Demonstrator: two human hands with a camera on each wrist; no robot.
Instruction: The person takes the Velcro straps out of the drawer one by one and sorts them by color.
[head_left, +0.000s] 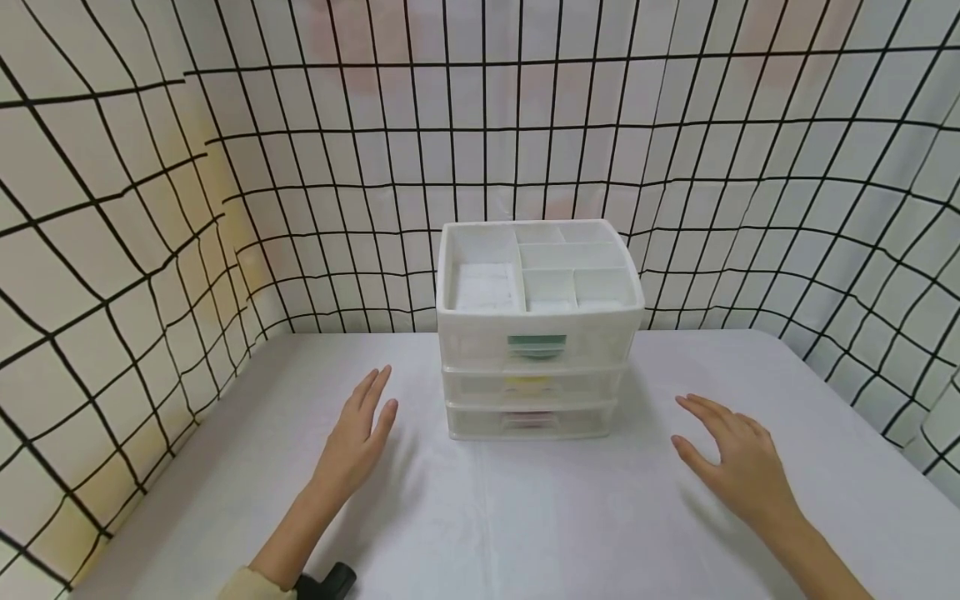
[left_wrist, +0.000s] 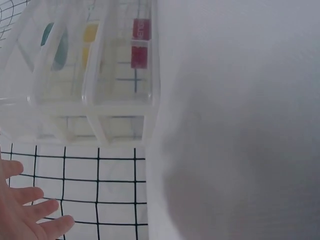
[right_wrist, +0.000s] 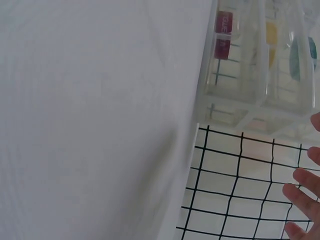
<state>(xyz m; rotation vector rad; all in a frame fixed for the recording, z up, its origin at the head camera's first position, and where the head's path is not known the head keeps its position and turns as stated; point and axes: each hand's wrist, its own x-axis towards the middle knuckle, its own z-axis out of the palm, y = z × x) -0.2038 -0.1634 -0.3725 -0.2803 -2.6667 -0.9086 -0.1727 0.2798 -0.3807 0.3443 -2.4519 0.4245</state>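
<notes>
A white plastic drawer unit (head_left: 536,358) with three see-through drawers stands at the back middle of the table. Its top is a tray split into several compartments. Through the drawer fronts I see a green item (head_left: 536,346) in the top drawer, a yellow item (left_wrist: 90,42) in the middle one and a dark red item with lettering (right_wrist: 223,35) in the bottom one. My left hand (head_left: 354,437) hovers left of the unit, fingers extended, touching nothing. To the unit's right, my right hand (head_left: 738,458) is held over the table with loosely spread fingers, also holding nothing.
White cloth covers the table (head_left: 487,517). Walls of white cloth with a black grid (head_left: 360,167) rise behind and at both sides. A black device (head_left: 328,581) sits by the left wrist. At the far right edge is a partly visible pale object (head_left: 941,425).
</notes>
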